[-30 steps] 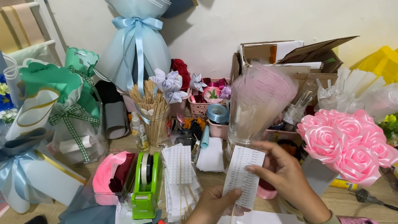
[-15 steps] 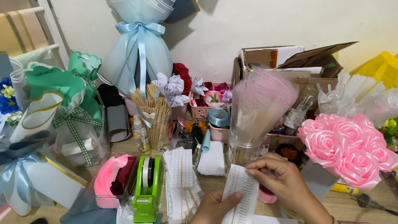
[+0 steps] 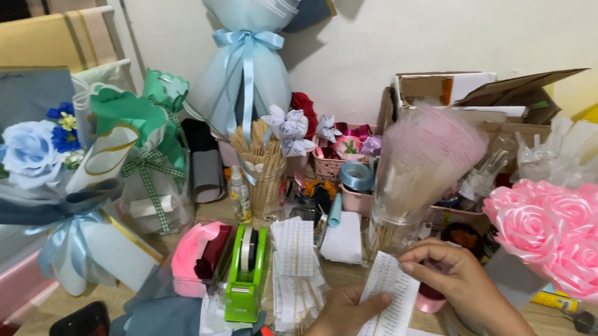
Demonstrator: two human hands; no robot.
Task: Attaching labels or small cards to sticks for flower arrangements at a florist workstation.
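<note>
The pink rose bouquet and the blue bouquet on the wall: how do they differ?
The pink rose bouquet stands low at the desk's right edge, while the blue bouquet is upright against the wall, higher up. The pink rose bouquet shows a broad dome of satin roses; the blue bouquet shows mostly pale wrap tied with a ribbon bow. Both are wrapped bouquets.

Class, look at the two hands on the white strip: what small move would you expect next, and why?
Probably the right hand peels or pulls the strip's top edge. Its fingertips pinch the top of the white strip, while the left hand steadies it lower down, thumb across the front.
</note>
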